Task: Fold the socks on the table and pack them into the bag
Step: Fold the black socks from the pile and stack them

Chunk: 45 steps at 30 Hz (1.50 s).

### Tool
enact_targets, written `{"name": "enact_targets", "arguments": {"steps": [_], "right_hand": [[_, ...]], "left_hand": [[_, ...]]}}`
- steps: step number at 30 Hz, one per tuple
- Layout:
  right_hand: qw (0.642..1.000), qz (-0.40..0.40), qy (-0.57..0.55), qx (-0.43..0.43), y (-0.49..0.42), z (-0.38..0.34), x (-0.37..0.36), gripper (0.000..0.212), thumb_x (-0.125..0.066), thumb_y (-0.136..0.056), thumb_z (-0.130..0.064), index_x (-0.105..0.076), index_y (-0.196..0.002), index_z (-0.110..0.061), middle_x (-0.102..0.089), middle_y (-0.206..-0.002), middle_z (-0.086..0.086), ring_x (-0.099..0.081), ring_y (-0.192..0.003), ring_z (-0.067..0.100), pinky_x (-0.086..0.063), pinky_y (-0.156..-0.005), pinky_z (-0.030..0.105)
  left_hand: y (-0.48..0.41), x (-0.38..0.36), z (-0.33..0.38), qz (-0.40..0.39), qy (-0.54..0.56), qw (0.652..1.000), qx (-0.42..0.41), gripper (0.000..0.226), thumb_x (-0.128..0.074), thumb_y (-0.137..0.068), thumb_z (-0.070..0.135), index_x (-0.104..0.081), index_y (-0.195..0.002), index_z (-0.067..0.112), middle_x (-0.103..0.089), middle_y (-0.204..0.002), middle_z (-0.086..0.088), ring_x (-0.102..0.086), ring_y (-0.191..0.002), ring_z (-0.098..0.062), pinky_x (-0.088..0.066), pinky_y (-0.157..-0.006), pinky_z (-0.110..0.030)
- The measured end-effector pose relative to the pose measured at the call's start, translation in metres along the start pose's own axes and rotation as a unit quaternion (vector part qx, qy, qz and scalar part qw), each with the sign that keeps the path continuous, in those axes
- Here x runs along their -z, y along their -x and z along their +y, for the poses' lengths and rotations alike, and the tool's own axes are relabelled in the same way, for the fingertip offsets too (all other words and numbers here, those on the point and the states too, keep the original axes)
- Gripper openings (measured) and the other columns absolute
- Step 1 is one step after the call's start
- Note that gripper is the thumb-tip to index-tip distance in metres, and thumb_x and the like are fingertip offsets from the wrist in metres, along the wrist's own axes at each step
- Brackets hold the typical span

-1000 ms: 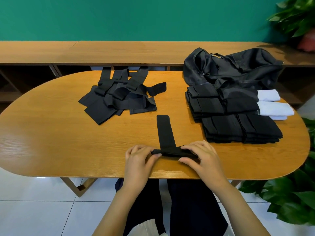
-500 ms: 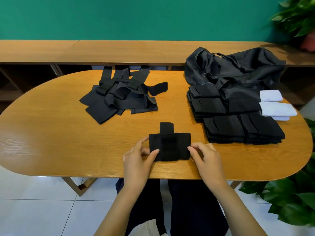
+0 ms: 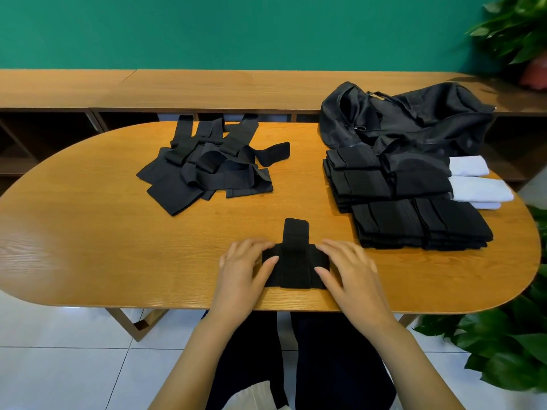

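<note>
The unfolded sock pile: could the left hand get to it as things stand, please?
Probably yes: the left hand only presses the half-folded sock, and bare table lies between it and the pile.

The desk (image 3: 88, 238) is grained wood with a soft sheen. The socks (image 3: 207, 170) are matt black knit cloth; the bag (image 3: 414, 119) is faintly glossy black fabric.

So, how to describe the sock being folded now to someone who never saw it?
On the oval wooden table, go to the near edge, between the left hand and the right hand. The black folded sock lies alone, touched by both, one narrow end sticking out.
</note>
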State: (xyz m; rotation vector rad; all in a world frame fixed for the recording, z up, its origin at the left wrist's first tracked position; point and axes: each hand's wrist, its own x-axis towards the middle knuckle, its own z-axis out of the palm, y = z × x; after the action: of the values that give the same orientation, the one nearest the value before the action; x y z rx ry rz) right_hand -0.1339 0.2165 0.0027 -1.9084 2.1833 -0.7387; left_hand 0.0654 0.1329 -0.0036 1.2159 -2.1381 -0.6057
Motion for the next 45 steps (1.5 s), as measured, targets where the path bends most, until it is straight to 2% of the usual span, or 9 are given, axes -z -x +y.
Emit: {"name": "enact_targets", "arguments": {"steps": [4,9,17,24,28,31,37,42,45], "right_hand": [[0.996,-0.084,0.032,0.023,-0.003,-0.002,-0.004,0.046,-0.036,-0.101,-0.048,-0.033,-0.146,-0.042,-0.02,-0.156,-0.023,-0.002,-0.147,0.003,0.003,-0.117,0.031],[0.994,-0.1,0.04,0.023,-0.002,0.004,-0.006,0.046,-0.029,-0.102,-0.049,-0.031,-0.147,-0.043,-0.019,-0.157,-0.024,0.003,-0.147,0.001,0.008,-0.118,0.032],[0.994,-0.094,0.044,0.029,-0.001,0.01,-0.009,0.063,-0.006,-0.09,-0.063,-0.032,-0.146,-0.045,-0.021,-0.155,-0.025,0.002,-0.147,0.001,0.008,-0.118,0.033],[0.993,-0.1,0.009,0.069,0.002,0.015,-0.004,0.056,-0.01,-0.095,-0.062,-0.035,-0.143,-0.047,-0.02,-0.151,-0.03,0.008,-0.146,-0.004,0.01,-0.12,0.041],[0.99,-0.117,0.006,0.078,0.0,0.013,-0.007,0.058,-0.007,-0.093,-0.064,-0.032,-0.143,-0.049,-0.02,-0.151,-0.031,0.011,-0.144,-0.006,0.011,-0.12,0.04],[0.989,-0.125,0.002,0.075,0.0,0.012,-0.007,0.063,-0.01,-0.088,-0.071,-0.029,-0.144,-0.049,-0.017,-0.152,-0.032,0.013,-0.144,-0.007,0.012,-0.12,0.039],[0.996,-0.057,-0.025,0.071,0.004,0.016,-0.001,0.066,-0.032,-0.08,-0.078,-0.036,-0.138,-0.047,-0.029,-0.145,-0.032,-0.003,-0.143,-0.011,0.004,-0.121,0.034],[0.996,-0.019,-0.022,0.084,0.003,0.021,-0.004,0.062,-0.034,-0.082,-0.076,-0.059,-0.126,-0.04,-0.045,-0.134,-0.03,-0.02,-0.138,-0.009,-0.006,-0.122,0.041],[0.994,-0.019,0.0,0.105,0.002,0.02,-0.007,0.063,-0.035,-0.081,-0.077,-0.062,-0.124,-0.039,-0.053,-0.132,-0.026,-0.026,-0.134,-0.009,-0.005,-0.122,0.04]], "left_hand": [[-0.025,-0.002,0.001,-0.094,-0.025,0.994,-0.05,0.039,-0.039,-0.103,0.032,-0.047,-0.141,0.033,-0.036,-0.149,0.021,-0.019,-0.142,0.0,-0.011,-0.116,-0.032],[-0.045,-0.008,-0.006,-0.186,-0.038,0.98,-0.062,0.041,-0.033,-0.106,0.028,-0.038,-0.145,0.04,-0.037,-0.15,0.021,-0.009,-0.145,0.001,0.003,-0.121,-0.038],[-0.037,-0.005,-0.01,-0.14,-0.076,0.985,-0.072,0.04,-0.035,-0.104,0.035,-0.041,-0.144,0.037,-0.043,-0.146,0.021,-0.019,-0.144,-0.003,0.002,-0.121,-0.037],[-0.01,0.013,-0.016,-0.137,-0.024,0.988,-0.071,0.073,-0.039,-0.08,0.078,-0.04,-0.142,0.04,-0.034,-0.144,0.027,-0.016,-0.139,0.008,0.001,-0.119,-0.031],[0.006,0.018,-0.028,-0.148,-0.032,0.985,-0.082,0.085,-0.039,-0.071,0.087,-0.046,-0.14,0.038,-0.029,-0.146,0.028,-0.014,-0.138,0.012,0.005,-0.118,-0.029],[0.01,0.016,-0.03,-0.139,-0.062,0.983,-0.101,0.074,-0.035,-0.08,0.08,-0.05,-0.138,0.037,-0.03,-0.151,0.022,-0.016,-0.141,0.008,0.002,-0.12,-0.032],[0.011,0.011,-0.022,-0.066,-0.047,0.993,-0.089,0.075,-0.013,-0.09,0.074,-0.067,-0.119,0.03,-0.052,-0.139,0.016,-0.033,-0.134,0.002,-0.008,-0.118,-0.03],[0.011,0.004,-0.02,0.017,-0.028,0.997,-0.075,0.059,-0.029,-0.093,0.065,-0.073,-0.103,0.028,-0.065,-0.123,0.012,-0.042,-0.122,0.003,-0.023,-0.113,-0.037],[0.015,0.008,-0.022,-0.032,-0.05,0.994,-0.09,0.072,-0.032,-0.081,0.081,-0.07,-0.115,0.03,-0.055,-0.133,0.018,-0.038,-0.13,-0.001,-0.012,-0.115,-0.031]]}}
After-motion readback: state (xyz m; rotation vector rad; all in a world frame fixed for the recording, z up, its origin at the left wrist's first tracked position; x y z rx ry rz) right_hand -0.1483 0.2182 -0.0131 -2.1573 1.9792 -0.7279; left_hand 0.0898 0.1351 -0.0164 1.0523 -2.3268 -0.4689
